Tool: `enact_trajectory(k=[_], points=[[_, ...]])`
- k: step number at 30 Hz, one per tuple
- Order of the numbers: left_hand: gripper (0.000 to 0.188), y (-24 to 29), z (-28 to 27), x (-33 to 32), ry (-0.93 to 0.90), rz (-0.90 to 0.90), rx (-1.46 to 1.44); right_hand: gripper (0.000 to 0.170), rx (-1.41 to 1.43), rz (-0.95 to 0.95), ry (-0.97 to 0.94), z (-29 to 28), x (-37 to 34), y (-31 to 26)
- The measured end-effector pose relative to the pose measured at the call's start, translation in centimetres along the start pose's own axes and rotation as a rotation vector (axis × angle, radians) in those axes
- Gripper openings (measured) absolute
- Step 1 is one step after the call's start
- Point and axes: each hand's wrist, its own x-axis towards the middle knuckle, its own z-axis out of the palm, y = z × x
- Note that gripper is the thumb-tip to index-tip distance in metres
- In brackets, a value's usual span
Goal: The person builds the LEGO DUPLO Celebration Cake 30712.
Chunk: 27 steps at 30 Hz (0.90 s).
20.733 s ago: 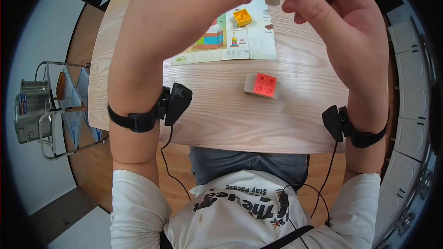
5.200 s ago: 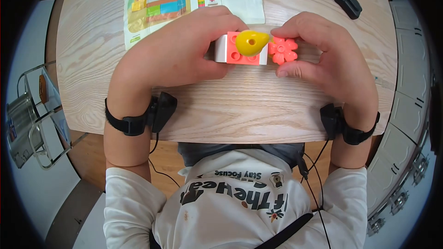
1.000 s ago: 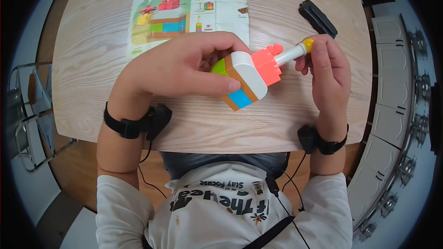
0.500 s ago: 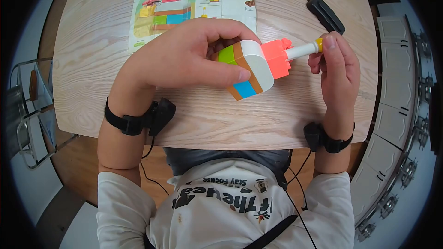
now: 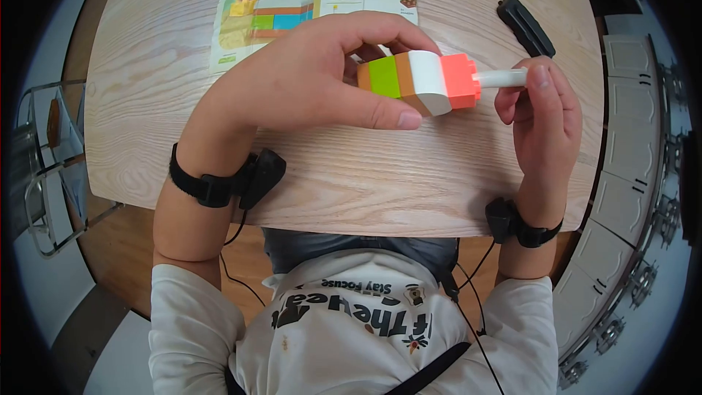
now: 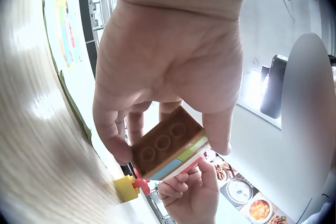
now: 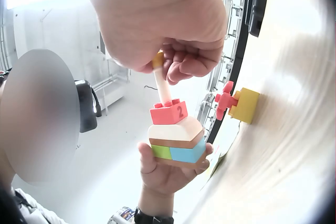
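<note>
In the head view my left hand (image 5: 300, 84) grips a toy cake of stacked building bricks (image 5: 384, 77), lying on its side with its top pointing right. Its layers are brown, lime green and blue, brown again, then a rounded white piece (image 5: 428, 77). A coral brick (image 5: 459, 82), marked "2" in the right wrist view, tops the stack. From it a white candle (image 5: 501, 78) sticks out, pinched near its tip by my right hand (image 5: 547, 121). The yellow tip (image 7: 158, 60) shows between those fingers in the right wrist view. Hollow rings mark the brown underside (image 6: 167, 140) in the left wrist view.
A yellow brick (image 7: 245, 105) with a coral flower (image 7: 224, 101) attached stands on the wooden table (image 5: 329, 183). A printed building sheet (image 5: 248, 25) lies at the back left, and a black case (image 5: 525, 25) at the back right. Cables trail from both wrist cameras.
Over the last second both hands have moved right with the cake, which has turned more level. Its blue side and the coral flower no longer show in the head view. The right fingers keep the candle.
</note>
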Motion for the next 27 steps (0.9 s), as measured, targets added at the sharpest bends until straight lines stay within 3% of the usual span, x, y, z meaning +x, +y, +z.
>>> enact_trajectory(k=[7,10,12,16,27], points=[[0.093,-1.1,-0.9,0.1,-0.046,0.013,-0.16,0.022,0.076,-0.058,-0.084,-0.1,0.0,0.2],[0.1,-1.3,-1.2,0.1,-0.054,0.018,0.034,0.021,0.069,-0.062,-0.094,0.0,0.0,0.5],[0.102,-1.2,-1.0,-0.1,-0.055,-0.016,-0.106,0.022,0.077,-0.073,-0.093,0.2,0.1,0.5],[0.102,-1.1,-1.0,-0.1,-0.088,0.011,-0.24,0.023,0.137,-0.043,-0.081,0.2,0.2,0.4],[0.087,-1.2,-0.8,-0.1,-0.082,-0.023,-0.157,0.025,0.071,-0.028,-0.033,0.7,0.2,0.4]])
